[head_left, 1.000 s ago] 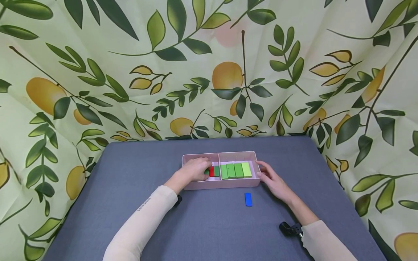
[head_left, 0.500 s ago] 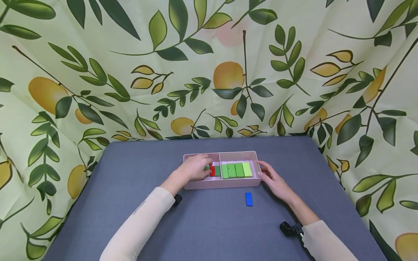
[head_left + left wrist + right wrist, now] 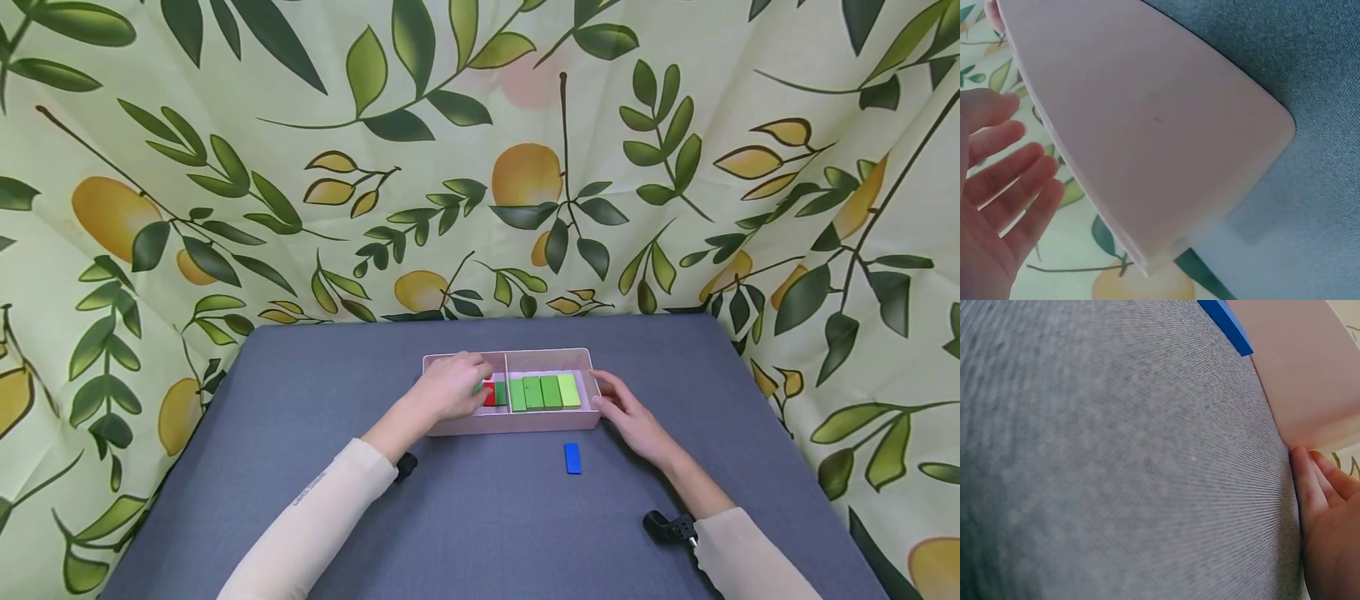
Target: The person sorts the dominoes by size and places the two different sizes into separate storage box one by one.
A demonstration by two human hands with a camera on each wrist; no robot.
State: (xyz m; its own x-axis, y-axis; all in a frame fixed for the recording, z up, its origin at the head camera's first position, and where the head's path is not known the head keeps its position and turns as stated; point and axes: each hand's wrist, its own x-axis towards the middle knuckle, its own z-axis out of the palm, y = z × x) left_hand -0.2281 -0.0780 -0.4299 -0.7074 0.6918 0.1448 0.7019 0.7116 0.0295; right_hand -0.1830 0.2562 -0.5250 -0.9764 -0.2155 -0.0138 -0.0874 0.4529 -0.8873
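Note:
A pale pink box (image 3: 480, 425) with a divider stands on the table. Over its left compartment is my left hand (image 3: 452, 386), fingers bent downward beside a red block (image 3: 490, 394) and a dark green block (image 3: 501, 393). In the left wrist view the left hand (image 3: 1007, 197) has loosely spread fingers and holds nothing visible; part of the left compartment is hidden behind it. Several flat green blocks (image 3: 533, 393) lie in a row in the right compartment, ending in a lighter one (image 3: 568, 391). My right hand (image 3: 630, 417) touches the box's right end, its fingers extended at the corner (image 3: 1310, 481).
A blue block (image 3: 573, 458) lies on the grey-blue cloth (image 3: 480, 517) in front of the box. A leaf-patterned curtain (image 3: 450, 167) hangs behind the table and at both sides. Each wrist wears a dark camera strap (image 3: 667, 527).
My left hand lifts slightly and shifts a little to the right over the left compartment, while its forearm draws left. The right hand stays at the box's end.

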